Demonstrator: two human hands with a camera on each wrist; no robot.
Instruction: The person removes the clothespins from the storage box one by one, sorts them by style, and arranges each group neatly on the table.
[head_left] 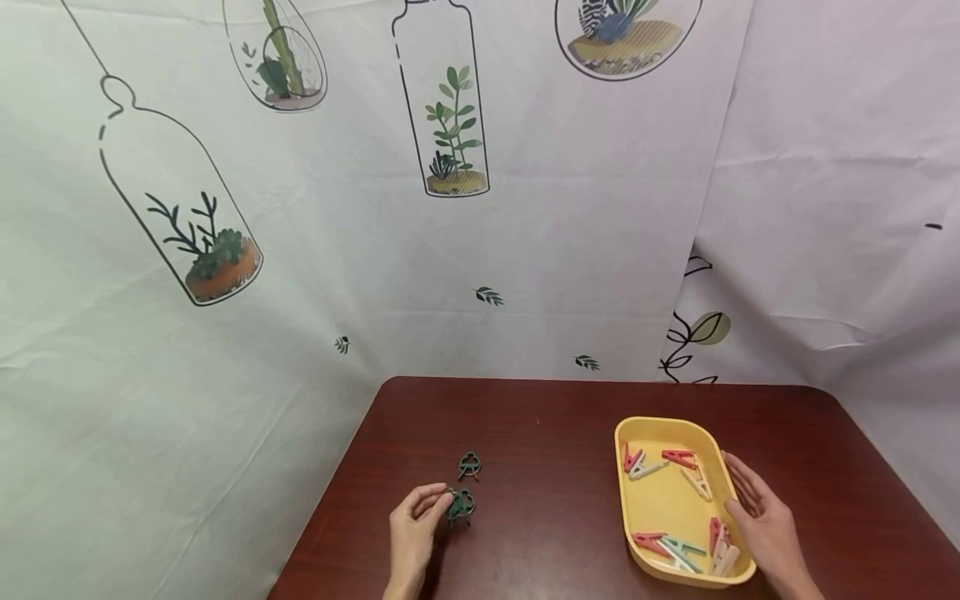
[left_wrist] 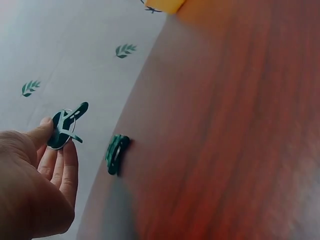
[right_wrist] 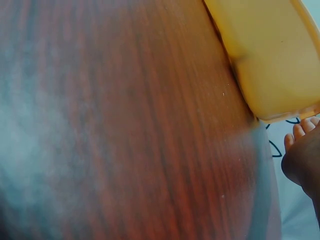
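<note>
My left hand [head_left: 415, 529] pinches a green plant clip [head_left: 462, 505] between thumb and fingers, just over the table. The left wrist view shows this held clip [left_wrist: 64, 127] with its round wire spring. Just beyond it, a second green plant clip [head_left: 469, 465] stands on the wood. Over on the right, my right hand [head_left: 767, 521] holds the side of a yellow tray [head_left: 624, 492], thumb at the rim and fingers along the outside. Red, white, green and beige clothespins [head_left: 678, 458] lie in groups inside the tray. In the right wrist view the fingers are partly cut off.
The dark reddish wooden table [head_left: 543, 492] carries everything. Its far edge meets a pale cloth backdrop [head_left: 525, 250] printed with plants in jars. More of that cloth hangs along the left and right sides.
</note>
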